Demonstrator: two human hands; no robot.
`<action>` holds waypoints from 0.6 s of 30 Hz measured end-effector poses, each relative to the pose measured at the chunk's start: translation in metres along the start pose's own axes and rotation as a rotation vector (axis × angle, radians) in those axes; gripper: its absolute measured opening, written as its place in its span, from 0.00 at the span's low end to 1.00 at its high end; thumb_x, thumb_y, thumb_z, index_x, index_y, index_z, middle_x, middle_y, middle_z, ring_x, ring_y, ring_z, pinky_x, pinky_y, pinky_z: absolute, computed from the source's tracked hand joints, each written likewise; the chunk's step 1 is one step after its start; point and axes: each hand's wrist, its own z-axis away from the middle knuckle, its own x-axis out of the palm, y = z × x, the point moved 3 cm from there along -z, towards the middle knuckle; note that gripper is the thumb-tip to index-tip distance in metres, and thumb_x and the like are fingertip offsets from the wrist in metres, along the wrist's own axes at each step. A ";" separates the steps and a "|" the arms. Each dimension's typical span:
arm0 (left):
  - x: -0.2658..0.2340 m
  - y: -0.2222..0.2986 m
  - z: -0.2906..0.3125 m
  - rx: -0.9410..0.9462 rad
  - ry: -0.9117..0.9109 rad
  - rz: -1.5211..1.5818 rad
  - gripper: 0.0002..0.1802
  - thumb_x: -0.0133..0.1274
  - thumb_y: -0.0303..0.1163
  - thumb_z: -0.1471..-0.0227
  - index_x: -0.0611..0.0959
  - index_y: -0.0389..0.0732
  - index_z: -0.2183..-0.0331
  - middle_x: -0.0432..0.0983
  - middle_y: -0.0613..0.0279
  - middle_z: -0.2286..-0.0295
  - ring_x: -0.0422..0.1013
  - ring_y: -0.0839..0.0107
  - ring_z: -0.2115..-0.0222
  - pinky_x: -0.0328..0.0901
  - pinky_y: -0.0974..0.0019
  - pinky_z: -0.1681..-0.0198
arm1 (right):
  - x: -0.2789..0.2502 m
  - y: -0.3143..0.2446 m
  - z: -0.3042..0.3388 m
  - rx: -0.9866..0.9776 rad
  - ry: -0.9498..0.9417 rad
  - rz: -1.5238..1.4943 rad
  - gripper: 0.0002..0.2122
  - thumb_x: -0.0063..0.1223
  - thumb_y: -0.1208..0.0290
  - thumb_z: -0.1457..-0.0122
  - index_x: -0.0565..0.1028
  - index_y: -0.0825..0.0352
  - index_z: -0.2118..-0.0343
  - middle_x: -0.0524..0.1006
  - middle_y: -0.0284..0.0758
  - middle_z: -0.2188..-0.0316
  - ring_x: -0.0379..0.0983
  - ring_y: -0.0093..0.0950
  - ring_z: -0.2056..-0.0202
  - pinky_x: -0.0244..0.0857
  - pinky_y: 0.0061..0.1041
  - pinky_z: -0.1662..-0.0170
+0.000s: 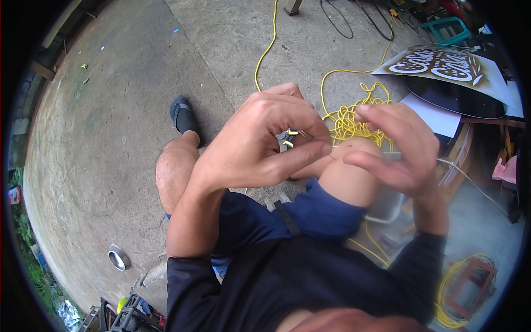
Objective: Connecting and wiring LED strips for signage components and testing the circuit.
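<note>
My left hand is raised over my lap, thumb and forefinger pinched together on a thin wire. A short end of that wire sticks out toward my right hand. The right hand is apart from it, with thumb and forefinger spread and no object visible between them. Through the gap in my left hand shows a small dark thing with pale yellow bands; its kind is hard to tell. Just beyond both hands, a tangled heap of yellow cord lies on the floor.
Stencilled boards lean at the right, near a teal plastic stool. A coil of yellow cord with a reddish frame sits at lower right. On the concrete floor at left lies a metal bowl-like ring.
</note>
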 end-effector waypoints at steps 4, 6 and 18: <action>0.001 0.001 0.003 -0.021 -0.037 0.124 0.05 0.63 0.23 0.60 0.83 0.38 0.75 0.74 0.63 0.81 0.65 0.68 0.76 0.60 0.65 0.71 | 0.005 -0.013 -0.006 -0.484 0.044 0.201 0.14 0.66 0.73 0.56 0.79 0.69 0.65 0.77 0.37 0.71 0.73 0.27 0.74 0.69 0.23 0.71; 0.002 0.001 0.002 -0.014 -0.039 0.130 0.05 0.63 0.23 0.60 0.83 0.38 0.75 0.74 0.63 0.81 0.65 0.68 0.76 0.60 0.65 0.71 | 0.009 -0.012 0.001 -0.577 0.052 0.346 0.13 0.64 0.74 0.56 0.79 0.68 0.65 0.77 0.35 0.73 0.73 0.26 0.74 0.69 0.24 0.72; 0.003 0.001 0.002 0.024 -0.004 -0.093 0.05 0.63 0.23 0.62 0.84 0.39 0.75 0.72 0.65 0.83 0.65 0.69 0.78 0.59 0.66 0.72 | 0.008 0.013 0.007 0.417 -0.117 -0.527 0.18 0.63 0.70 0.49 0.73 0.70 0.57 0.77 0.37 0.67 0.74 0.25 0.69 0.67 0.19 0.67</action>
